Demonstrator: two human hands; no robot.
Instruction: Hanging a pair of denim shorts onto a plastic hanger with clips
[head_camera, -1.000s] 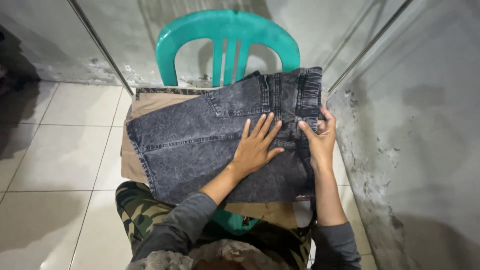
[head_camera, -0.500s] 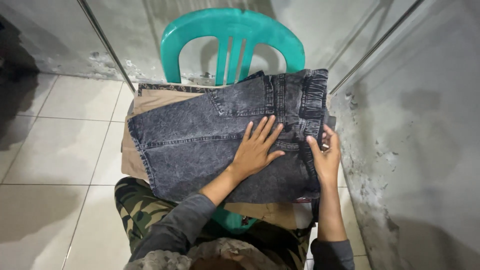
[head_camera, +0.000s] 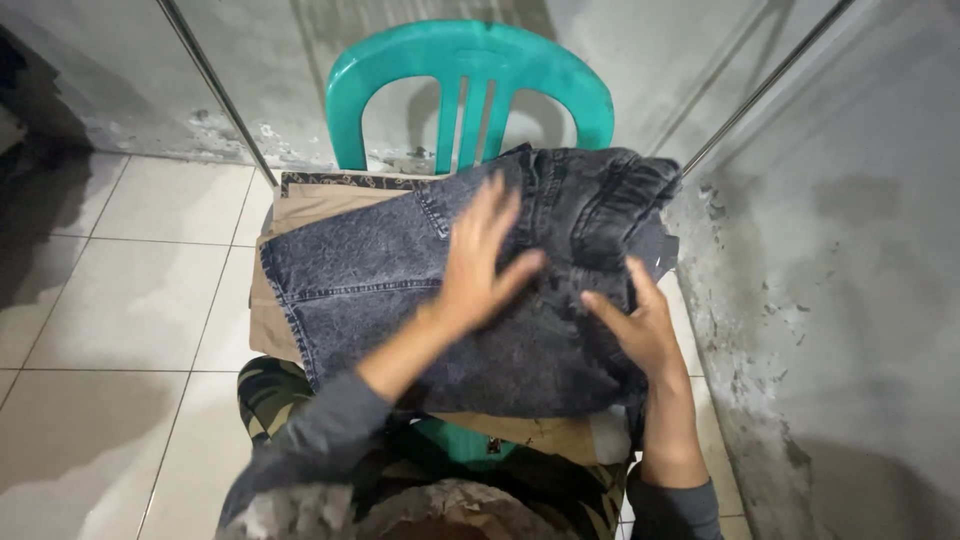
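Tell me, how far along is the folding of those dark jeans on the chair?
Partly done, it seems. The dark denim garment already lies flattened on a tan cloth on the green chair. The left hand is over its middle, blurred; the right hand lifts the bunched waistband edge. That end looks left to fold over and smooth.

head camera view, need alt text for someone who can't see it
Seen from above, a person's left hand and right hand rest on dark grey washed jeans lying on tan fabric on a teal plastic chair. The left hand is blurred. Around them are pale floor tiles and a stained grey wall; camouflage trousers show at the bottom.
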